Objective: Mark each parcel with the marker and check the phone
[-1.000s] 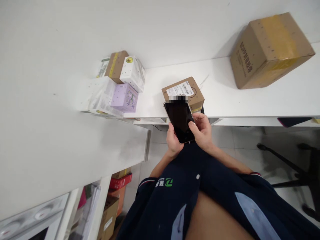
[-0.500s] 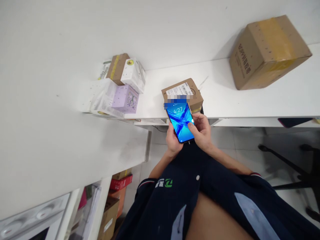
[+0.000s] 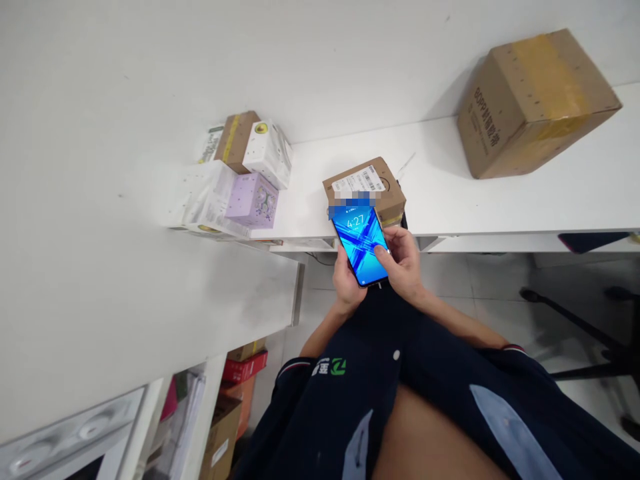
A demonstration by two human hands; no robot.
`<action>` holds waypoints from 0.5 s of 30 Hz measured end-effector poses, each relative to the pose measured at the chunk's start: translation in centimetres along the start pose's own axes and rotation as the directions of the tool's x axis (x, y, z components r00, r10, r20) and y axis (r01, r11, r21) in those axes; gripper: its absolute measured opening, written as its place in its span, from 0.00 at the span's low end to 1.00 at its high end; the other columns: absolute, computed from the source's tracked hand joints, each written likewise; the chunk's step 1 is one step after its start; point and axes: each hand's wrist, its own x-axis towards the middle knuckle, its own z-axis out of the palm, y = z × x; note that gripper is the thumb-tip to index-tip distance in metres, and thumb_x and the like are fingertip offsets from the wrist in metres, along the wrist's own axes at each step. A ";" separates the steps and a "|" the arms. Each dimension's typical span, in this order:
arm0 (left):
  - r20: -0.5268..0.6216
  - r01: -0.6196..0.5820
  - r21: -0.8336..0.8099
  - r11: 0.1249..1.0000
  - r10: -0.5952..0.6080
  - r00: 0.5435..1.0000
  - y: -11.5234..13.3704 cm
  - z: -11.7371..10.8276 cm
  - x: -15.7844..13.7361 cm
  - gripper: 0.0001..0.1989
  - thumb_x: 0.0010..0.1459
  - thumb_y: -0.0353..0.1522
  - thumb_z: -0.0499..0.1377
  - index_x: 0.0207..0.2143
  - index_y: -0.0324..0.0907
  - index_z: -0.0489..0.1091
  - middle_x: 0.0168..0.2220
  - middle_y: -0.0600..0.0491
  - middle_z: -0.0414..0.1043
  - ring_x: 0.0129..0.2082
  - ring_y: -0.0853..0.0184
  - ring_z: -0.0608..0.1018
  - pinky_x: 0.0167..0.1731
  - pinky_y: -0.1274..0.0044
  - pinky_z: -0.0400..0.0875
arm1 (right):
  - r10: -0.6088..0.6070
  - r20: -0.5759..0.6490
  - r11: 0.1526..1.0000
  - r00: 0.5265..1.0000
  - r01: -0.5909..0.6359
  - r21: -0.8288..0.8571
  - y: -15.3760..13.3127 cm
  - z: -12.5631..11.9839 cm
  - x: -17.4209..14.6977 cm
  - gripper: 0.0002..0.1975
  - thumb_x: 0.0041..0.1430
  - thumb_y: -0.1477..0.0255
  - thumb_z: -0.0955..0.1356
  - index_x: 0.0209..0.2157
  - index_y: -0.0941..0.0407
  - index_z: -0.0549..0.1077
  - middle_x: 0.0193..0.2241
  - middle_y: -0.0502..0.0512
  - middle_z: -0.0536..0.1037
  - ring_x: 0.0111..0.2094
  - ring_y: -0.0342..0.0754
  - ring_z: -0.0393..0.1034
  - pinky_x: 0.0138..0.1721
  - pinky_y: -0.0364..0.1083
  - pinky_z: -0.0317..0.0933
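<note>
A smartphone point(image 3: 361, 243) is held in front of me in both hands, its lit blue screen reading 4:27. My left hand point(image 3: 347, 278) wraps round its lower left edge, the thumb along the side. On the other edge, my right hand point(image 3: 404, 264) grips the phone, with the thumb over the right side of the screen. The fingers behind the phone are hidden. Just beyond its top end lies a cardboard box point(image 3: 393, 200) with a white label, partly covered by the phone. A blurred patch hides the phone's top edge.
The white desk point(image 3: 435, 207) runs across the view. At its right stands a large taped carton point(image 3: 530, 113). To the left are a purple box point(image 3: 253, 200), a white box point(image 3: 267, 152) and a small brown box point(image 3: 237, 142). A black chair base point(image 3: 590, 333) stands on the floor at right.
The view has shifted very slightly. Both hands keep the same hold on the phone, and the right thumb has moved barely, if at all.
</note>
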 end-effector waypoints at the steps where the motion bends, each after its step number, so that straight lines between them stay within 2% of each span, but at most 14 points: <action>1: -0.004 -0.002 0.002 1.000 0.002 1.000 0.0 0.0 0.0 0.19 0.69 0.40 0.50 0.46 0.42 0.78 0.37 0.52 0.82 0.45 0.64 0.82 0.51 0.73 0.73 | -0.003 0.004 1.000 1.000 0.003 0.005 0.0 0.0 0.0 0.21 0.55 0.55 0.73 0.44 0.50 0.66 0.37 0.50 0.76 0.37 0.46 0.72 0.39 0.47 0.68; 5: -0.046 -0.015 -0.006 1.000 0.015 0.999 0.2 0.1 0.1 0.18 0.69 0.40 0.50 0.42 0.41 0.78 0.36 0.52 0.82 0.42 0.64 0.82 0.48 0.73 0.74 | -0.006 0.026 1.000 1.000 0.006 0.007 -0.2 0.1 0.3 0.21 0.55 0.56 0.73 0.43 0.50 0.66 0.36 0.50 0.76 0.37 0.46 0.72 0.38 0.47 0.68; 11: -0.033 -0.027 -0.027 0.999 0.026 0.999 0.5 0.2 0.0 0.19 0.69 0.40 0.50 0.44 0.39 0.77 0.38 0.50 0.81 0.40 0.64 0.82 0.48 0.72 0.73 | -0.006 0.051 1.000 0.999 0.006 0.008 -0.4 0.3 0.6 0.20 0.54 0.55 0.73 0.42 0.50 0.66 0.34 0.50 0.75 0.34 0.45 0.71 0.36 0.47 0.68; 15: -0.018 -0.023 -0.025 0.999 0.022 1.000 0.5 0.2 0.2 0.19 0.68 0.41 0.51 0.44 0.41 0.77 0.38 0.51 0.81 0.41 0.64 0.82 0.49 0.72 0.73 | 0.003 0.079 1.000 0.997 -0.002 -0.014 -0.1 0.2 0.6 0.21 0.55 0.54 0.73 0.44 0.49 0.66 0.35 0.50 0.75 0.35 0.46 0.71 0.36 0.47 0.68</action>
